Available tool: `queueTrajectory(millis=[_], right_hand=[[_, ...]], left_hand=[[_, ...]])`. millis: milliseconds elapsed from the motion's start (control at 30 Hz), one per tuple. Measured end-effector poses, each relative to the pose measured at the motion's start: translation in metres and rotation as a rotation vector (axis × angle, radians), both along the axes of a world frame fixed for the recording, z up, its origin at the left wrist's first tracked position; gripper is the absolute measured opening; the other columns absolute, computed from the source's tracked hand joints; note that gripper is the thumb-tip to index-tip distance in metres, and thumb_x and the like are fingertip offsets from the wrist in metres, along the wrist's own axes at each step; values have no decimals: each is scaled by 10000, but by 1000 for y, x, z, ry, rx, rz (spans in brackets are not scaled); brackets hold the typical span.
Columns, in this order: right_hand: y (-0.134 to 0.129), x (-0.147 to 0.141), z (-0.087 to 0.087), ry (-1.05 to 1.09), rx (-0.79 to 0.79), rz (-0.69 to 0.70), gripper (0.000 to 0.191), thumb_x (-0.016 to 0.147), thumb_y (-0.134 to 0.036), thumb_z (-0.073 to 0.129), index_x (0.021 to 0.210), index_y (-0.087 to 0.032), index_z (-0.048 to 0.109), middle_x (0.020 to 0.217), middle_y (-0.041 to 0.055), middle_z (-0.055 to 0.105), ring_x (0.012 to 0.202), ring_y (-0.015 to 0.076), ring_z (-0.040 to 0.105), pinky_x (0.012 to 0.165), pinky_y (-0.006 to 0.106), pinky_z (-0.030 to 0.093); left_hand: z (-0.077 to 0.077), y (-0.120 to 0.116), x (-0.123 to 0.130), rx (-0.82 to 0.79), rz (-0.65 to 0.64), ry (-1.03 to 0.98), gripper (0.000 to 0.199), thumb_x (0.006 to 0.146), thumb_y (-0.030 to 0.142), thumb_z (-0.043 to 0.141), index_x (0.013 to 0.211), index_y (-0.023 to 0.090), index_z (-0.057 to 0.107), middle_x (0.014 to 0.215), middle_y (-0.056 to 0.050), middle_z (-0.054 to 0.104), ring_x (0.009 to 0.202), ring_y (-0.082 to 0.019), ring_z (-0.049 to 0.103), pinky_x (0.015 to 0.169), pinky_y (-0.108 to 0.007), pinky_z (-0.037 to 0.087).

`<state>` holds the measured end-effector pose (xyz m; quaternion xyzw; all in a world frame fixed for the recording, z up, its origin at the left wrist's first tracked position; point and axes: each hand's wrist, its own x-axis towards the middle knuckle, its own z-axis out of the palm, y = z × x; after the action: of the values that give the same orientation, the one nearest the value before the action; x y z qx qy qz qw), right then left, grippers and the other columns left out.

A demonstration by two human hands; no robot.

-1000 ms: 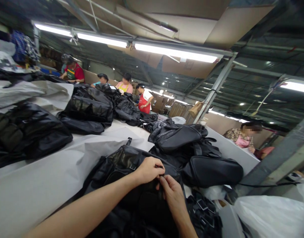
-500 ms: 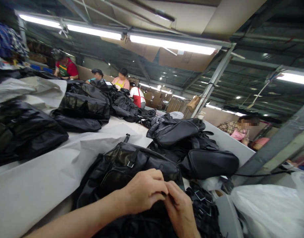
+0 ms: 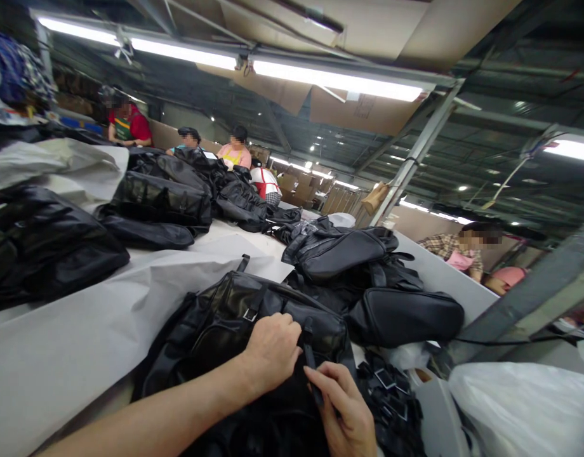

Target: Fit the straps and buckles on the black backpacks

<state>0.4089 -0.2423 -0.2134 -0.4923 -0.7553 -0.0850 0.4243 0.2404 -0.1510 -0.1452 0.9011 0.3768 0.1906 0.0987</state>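
A black backpack [image 3: 216,324] with a glossy leather-like surface lies in front of me, a silver buckle [image 3: 250,313] on one of its straps. Over its front, my left hand [image 3: 275,349] is closed with curled fingers; what is inside them is hidden. My right hand [image 3: 344,403] pinches a narrow black strap [image 3: 311,362] between thumb and fingers, just right of the left hand. The strap runs down the front of the backpack. The lower part of the backpack is dark and partly behind my forearms.
More black bags [image 3: 339,254] are piled behind and left. White sheets [image 3: 106,324] cover the table's left side. Black pieces with metal buckles [image 3: 384,379] lie at right, beside a grey container [image 3: 442,412] and a clear plastic bag [image 3: 520,406]. Several people work farther back.
My hands, which were together, have moved apart. The left shifted slightly up and left, the right slightly down. The strap between them now shows.
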Motion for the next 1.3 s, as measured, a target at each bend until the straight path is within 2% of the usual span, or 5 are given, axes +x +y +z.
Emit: queueTrajectory(millis=[167, 467, 700, 867, 1300], right_hand=[[1, 5, -1, -80, 43, -53, 441, 881, -38, 449, 1134, -298, 700, 1209, 75, 634, 1074, 160, 668, 878, 195, 545], [9, 11, 25, -87, 28, 17, 521, 790, 6, 425, 1128, -282, 698, 1157, 34, 698, 1022, 141, 695, 881, 173, 540], [35, 10, 48, 320, -314, -70, 229, 896, -338, 526, 997, -230, 700, 1001, 79, 730, 888, 206, 717, 793, 298, 593], [54, 6, 53, 708, -675, -300, 537, 796, -676, 468, 981, -186, 582, 745, 61, 698, 617, 212, 686, 444, 264, 520], [71, -11, 36, 875, -612, -181, 549, 673, -560, 710, 1047, -202, 527, 592, -47, 630, 512, 137, 560, 462, 219, 374]], left_hand=[[-12, -1, -1, -15, 11, -153, 76, 840, 134, 580, 903, 175, 591, 985, -64, 648, 941, -237, 603, 828, -355, 501], [-29, 10, 6, -6, -154, -442, 232, 805, 68, 612, 991, 205, 634, 960, -17, 648, 919, -188, 602, 818, -281, 458], [-32, 11, 14, -101, -101, -560, 130, 850, 78, 565, 781, 185, 595, 822, 2, 570, 787, -152, 557, 702, -247, 392], [-30, 20, 14, -340, -105, -765, 207, 832, 123, 542, 642, 175, 479, 739, 14, 511, 733, -139, 508, 684, -250, 361], [-40, 29, 13, -666, -100, -951, 71, 758, 210, 586, 709, 165, 560, 717, 18, 498, 677, -127, 465, 640, -243, 371]])
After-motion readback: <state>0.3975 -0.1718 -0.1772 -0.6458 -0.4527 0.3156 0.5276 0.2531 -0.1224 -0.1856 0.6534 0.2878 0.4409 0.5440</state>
